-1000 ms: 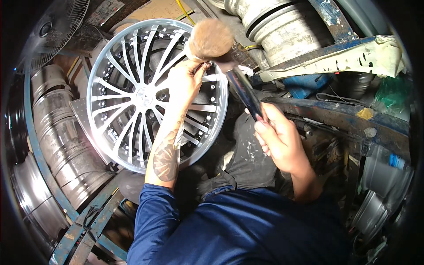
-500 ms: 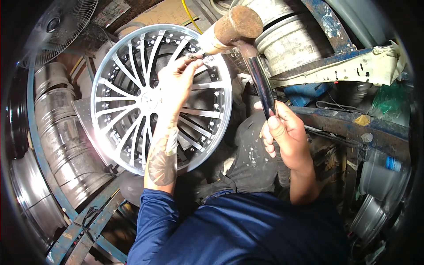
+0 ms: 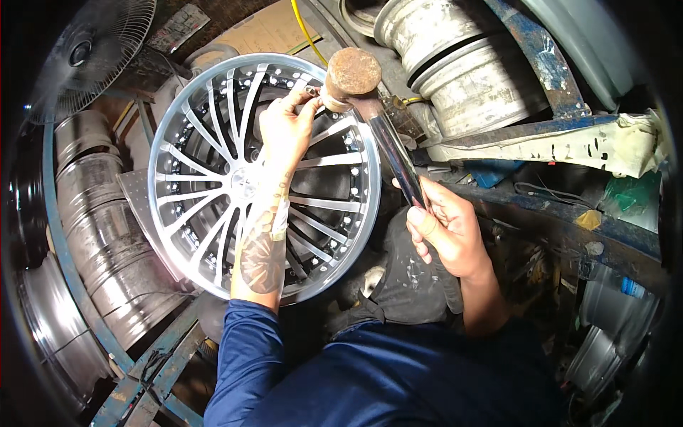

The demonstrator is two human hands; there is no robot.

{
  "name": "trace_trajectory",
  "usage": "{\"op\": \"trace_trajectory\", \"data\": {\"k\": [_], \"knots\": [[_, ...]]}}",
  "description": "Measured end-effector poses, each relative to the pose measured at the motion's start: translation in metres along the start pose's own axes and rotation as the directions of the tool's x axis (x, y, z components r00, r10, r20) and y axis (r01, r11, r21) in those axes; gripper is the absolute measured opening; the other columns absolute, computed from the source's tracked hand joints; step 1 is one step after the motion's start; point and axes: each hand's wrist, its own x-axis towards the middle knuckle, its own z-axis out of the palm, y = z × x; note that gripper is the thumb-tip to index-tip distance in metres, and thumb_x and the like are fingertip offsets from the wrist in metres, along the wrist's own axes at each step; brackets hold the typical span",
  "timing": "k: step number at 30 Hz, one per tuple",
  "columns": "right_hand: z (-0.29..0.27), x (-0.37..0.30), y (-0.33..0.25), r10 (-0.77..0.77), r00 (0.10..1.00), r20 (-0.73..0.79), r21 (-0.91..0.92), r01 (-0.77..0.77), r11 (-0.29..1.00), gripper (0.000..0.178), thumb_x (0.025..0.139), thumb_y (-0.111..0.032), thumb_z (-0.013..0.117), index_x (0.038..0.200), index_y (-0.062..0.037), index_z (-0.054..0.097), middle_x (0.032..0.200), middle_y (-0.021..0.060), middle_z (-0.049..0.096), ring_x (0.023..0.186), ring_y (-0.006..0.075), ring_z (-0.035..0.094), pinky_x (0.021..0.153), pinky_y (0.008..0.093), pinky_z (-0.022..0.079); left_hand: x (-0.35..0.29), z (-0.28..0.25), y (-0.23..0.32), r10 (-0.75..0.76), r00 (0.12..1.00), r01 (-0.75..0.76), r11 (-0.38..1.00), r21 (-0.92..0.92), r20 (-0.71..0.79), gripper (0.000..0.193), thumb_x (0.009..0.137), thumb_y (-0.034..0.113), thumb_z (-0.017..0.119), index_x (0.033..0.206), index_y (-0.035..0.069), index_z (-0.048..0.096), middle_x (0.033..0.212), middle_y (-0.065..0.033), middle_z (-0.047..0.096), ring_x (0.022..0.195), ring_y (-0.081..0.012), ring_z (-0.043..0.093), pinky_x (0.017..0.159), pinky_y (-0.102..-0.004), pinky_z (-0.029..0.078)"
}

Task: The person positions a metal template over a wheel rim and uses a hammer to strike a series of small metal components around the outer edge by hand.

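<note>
A silver multi-spoke alloy wheel [image 3: 242, 182] with small bolts around its rim lies face up before me. My left hand [image 3: 286, 127] reaches over it, fingers pinched on a small metal piece [image 3: 311, 90] at the upper right of the rim. What kind of piece it is, I cannot make out. My right hand [image 3: 447, 226] is wrapped around the dark shiny handle of a mallet [image 3: 356, 72]. The thick, rusty-brown mallet head is just right of my left fingertips and hides part of the rim. Whether it touches the piece, I cannot tell.
Worn wheel barrels [image 3: 473, 82] rest on a blue metal rack [image 3: 544, 57] at upper right. More bare barrels [image 3: 107, 213] line the left side, near a fan [image 3: 82, 53]. A yellow hose [image 3: 304, 28] hangs at the top. Blue frame bars [image 3: 135, 377] cross the lower left.
The mallet head has come down and left, nearer my left fingertips, and is turned differently. My right hand has shifted slightly down and left. My left hand keeps its pinch.
</note>
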Motion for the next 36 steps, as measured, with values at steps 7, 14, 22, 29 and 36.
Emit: {"op": "trace_trajectory", "data": {"k": [7, 14, 22, 29, 36], "knots": [[0.000, 0.001, 0.002, -0.002, 1.000, -0.028, 0.047, 0.003, 0.999, 0.044, 0.101, -0.017, 0.058, 0.140, 0.0012, 0.048, 0.070, -0.0023, 0.051, 0.054, 0.0030, 0.047, 0.046, 0.0186, 0.040, -0.006, 0.007, -0.007, 0.021, 1.000, -0.018, 0.993, 0.118, -0.019, 0.023, 0.080, 0.026, 0.079, 0.098, 0.012, 0.078, 0.072, -0.0147, 0.066, 0.065, -0.0274, 0.065, 0.062, -0.0371, 0.051], [0.004, 0.003, -0.013, -0.011, 1.000, -0.007, -0.016, 0.010, 1.000, 0.045, 0.100, -0.015, 0.056, 0.141, 0.0017, 0.046, 0.069, 0.0008, 0.051, 0.052, 0.0051, 0.048, 0.045, 0.0193, 0.041, -0.011, 0.007, 0.006, 0.193, 0.980, -0.197, 0.968, 0.157, 0.038, 0.019, 0.081, 0.022, 0.077, 0.094, 0.009, 0.077, 0.086, -0.0122, 0.073, 0.078, -0.0285, 0.068, 0.073, -0.0362, 0.053], [0.006, 0.006, -0.017, -0.017, 1.000, 0.002, -0.047, 0.017, 0.999, 0.044, 0.101, -0.017, 0.055, 0.140, 0.0012, 0.046, 0.068, -0.0017, 0.049, 0.051, 0.0034, 0.046, 0.045, 0.0182, 0.039, -0.012, 0.012, 0.006, 0.287, 0.958, -0.285, 0.952, 0.110, -0.004, 0.015, 0.080, 0.018, 0.077, 0.093, 0.010, 0.077, 0.090, -0.0082, 0.075, 0.079, -0.0260, 0.067, 0.075, -0.0345, 0.052], [0.000, 0.003, -0.019, 0.102, 0.995, -0.011, -0.016, -0.102, 0.995, 0.045, 0.100, -0.018, 0.059, 0.140, -0.0008, 0.048, 0.069, -0.0027, 0.051, 0.052, 0.0025, 0.045, 0.045, 0.0189, 0.038, -0.015, 0.012, 0.011, 0.199, 0.979, -0.204, 0.974, 0.095, 0.053, 0.013, 0.078, 0.007, 0.072, 0.091, 0.006, 0.076, 0.080, -0.0133, 0.071, 0.074, -0.0274, 0.066, 0.070, -0.0347, 0.052], [0.002, 0.004, -0.031, -0.124, 0.992, -0.010, 0.050, 0.125, 0.991, 0.048, 0.100, -0.020, 0.058, 0.139, 0.0037, 0.045, 0.069, -0.0003, 0.052, 0.051, 0.0041, 0.047, 0.044, 0.0195, 0.040, 0.006, -0.012, 0.011, -0.031, 1.000, 0.028, 0.929, -0.369, -0.002, 0.017, 0.087, 0.011, 0.073, 0.101, 0.002, 0.076, 0.090, -0.0104, 0.076, 0.083, -0.0107, 0.068, 0.078, -0.0265, 0.052]]}}
